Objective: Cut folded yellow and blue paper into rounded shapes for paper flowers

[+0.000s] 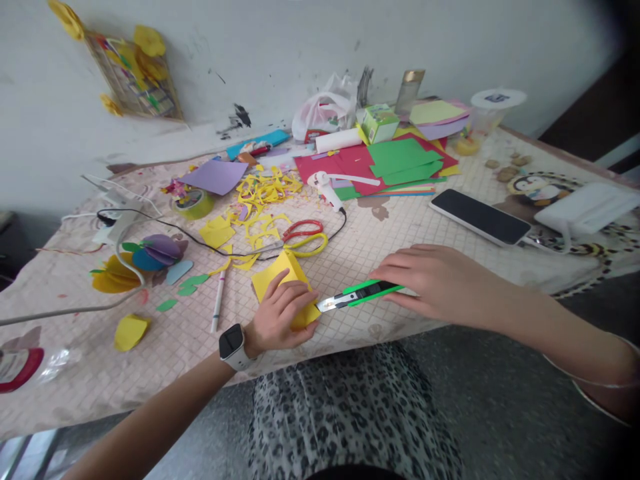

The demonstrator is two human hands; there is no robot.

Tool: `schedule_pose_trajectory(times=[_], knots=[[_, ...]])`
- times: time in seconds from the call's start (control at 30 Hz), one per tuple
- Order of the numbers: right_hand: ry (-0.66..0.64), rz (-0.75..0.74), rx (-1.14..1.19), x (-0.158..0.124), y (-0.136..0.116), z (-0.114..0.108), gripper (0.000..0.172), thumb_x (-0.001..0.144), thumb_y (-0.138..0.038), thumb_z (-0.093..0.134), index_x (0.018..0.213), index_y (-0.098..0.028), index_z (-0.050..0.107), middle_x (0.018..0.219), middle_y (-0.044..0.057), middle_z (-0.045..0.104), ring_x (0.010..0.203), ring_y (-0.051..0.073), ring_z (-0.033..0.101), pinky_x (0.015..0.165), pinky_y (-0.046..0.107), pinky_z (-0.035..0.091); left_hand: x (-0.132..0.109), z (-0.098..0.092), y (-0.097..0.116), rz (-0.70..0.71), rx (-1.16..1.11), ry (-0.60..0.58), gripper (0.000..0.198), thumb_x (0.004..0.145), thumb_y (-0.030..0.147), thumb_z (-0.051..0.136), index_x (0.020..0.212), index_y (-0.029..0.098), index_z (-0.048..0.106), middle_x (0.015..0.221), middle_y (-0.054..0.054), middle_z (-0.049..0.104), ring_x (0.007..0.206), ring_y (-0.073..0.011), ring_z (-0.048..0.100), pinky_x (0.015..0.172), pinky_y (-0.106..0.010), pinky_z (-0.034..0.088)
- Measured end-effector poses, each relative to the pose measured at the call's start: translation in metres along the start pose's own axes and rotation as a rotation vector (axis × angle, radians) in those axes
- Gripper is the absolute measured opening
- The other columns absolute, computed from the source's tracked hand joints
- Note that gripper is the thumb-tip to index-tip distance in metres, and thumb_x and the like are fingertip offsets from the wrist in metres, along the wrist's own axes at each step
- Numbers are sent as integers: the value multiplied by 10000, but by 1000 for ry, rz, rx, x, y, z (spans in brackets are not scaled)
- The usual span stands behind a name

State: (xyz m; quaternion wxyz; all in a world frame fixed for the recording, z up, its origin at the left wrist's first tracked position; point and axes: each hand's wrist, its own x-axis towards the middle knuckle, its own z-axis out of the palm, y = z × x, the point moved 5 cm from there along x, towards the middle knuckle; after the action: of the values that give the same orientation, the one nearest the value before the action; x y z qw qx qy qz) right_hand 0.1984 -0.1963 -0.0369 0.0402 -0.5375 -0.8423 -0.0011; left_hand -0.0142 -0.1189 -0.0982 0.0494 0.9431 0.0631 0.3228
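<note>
In the head view, my left hand (285, 310) holds a folded piece of yellow paper (273, 272) against the table, its fingers bent over the sheet and its thumb near the lower edge. My right hand (415, 277) is closed around a green and black utility knife (367, 292). The knife points left, and its metal tip is at the right edge of the yellow paper. Just beyond the paper lie scissors (306, 239) with red and yellow handles. A white marker (219, 300) rests left of my left hand.
Yellow paper scraps (267, 187) and a white glue gun (327, 190) with a black cord are farther back. Green sheets (405, 160) lie on red paper. A phone (480, 217) is at the right; paper-petal shapes (157, 250) and cables are at the left.
</note>
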Motion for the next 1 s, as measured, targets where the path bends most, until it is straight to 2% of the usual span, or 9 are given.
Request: schedule_pose_trajectory(times=[0.13,0.3,0.5,0.57,0.63,0.73,0.8,0.9,1.0], knots=[[-1,22,12,-3,-1,-1,196,865,-240,634,1051,-217,693,939,50,726,838,251,686,725,376,501,-1,-3,2,14,70,81,514,743,275,726,1195,164,508,933,-84,663,888,-235,650,1006,-557,443],[13,43,25,-5,2,2,221,850,-241,663,1068,-224,698,947,39,727,822,250,689,720,377,511,-3,-4,3,31,86,105,520,746,266,726,1204,170,499,909,-76,656,868,-228,647,960,-525,472],[2,69,77,9,5,11,205,837,-229,689,1040,-206,712,945,51,731,836,266,697,721,380,521,-5,0,4,35,53,46,508,785,279,696,1239,189,488,944,-75,686,931,-229,658,1023,-528,428],[-26,67,143,14,5,18,207,841,-238,690,1045,-208,713,946,51,730,846,264,698,717,374,521,-4,2,3,39,14,-25,465,803,271,680,1224,178,506,1003,-92,702,1019,-237,648,1079,-519,374],[-60,72,210,17,5,28,216,839,-231,692,1052,-208,715,967,56,732,869,268,700,719,369,522,-3,4,1,43,-22,-151,434,839,282,641,1241,179,514,1134,-109,693,1152,-246,601,1130,-504,308],[-117,92,321,13,5,45,240,838,-202,682,1075,-204,712,1015,65,732,912,276,699,743,372,527,-5,9,-5,32,-40,-416,503,905,369,555,1363,187,456,1399,-117,557,1353,-272,434,1180,-515,188],[-154,114,398,6,4,54,259,852,-204,662,1108,-203,699,1030,67,725,931,276,693,760,381,530,-8,11,-9,23,-45,-560,583,926,442,508,1439,193,384,1502,-107,444,1425,-288,320,1189,-537,119],[-194,153,497,-10,-2,64,275,881,-213,627,1152,-196,673,1059,72,698,960,267,677,793,395,531,-13,13,-11,30,-79,-696,639,932,491,476,1490,228,309,1564,-77,341,1465,-289,221,1189,-549,72],[-217,187,570,-25,-10,70,275,910,-243,597,1177,-209,653,1090,72,658,964,249,661,809,394,535,-15,16,-9,51,-131,-769,624,945,484,440,1505,260,282,1589,-59,282,1476,-283,186,1191,-538,68]])
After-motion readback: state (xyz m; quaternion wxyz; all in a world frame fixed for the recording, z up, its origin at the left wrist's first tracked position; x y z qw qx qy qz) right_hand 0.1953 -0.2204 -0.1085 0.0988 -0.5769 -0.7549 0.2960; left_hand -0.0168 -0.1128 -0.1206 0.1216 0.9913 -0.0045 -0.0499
